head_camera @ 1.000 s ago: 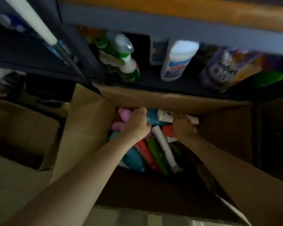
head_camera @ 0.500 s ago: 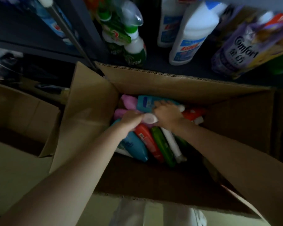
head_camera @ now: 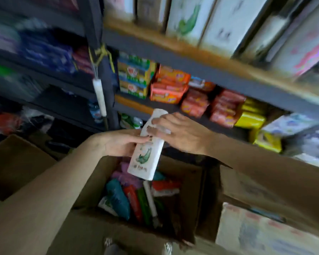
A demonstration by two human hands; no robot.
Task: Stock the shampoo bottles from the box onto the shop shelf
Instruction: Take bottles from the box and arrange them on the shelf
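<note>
Head view: both hands hold a white bottle (head_camera: 146,148) at frame centre, above the open box (head_camera: 201,196). The left hand (head_camera: 122,142) grips its middle from the left — fingers wrapped round it; the right hand (head_camera: 180,132) clasps its upper part, fingers curled over the front. More bottles (head_camera: 134,197) lie in the box, lower centre. The shelf (head_camera: 210,74) with soap packs (head_camera: 170,85) — blurred — fills the upper frame.

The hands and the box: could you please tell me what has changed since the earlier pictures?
Both hands rose out of the box. The left hand and right hand now hold a white bottle above it, cap up. The view tilted up to the shelves. The coloured bottles stayed in the box.
</note>
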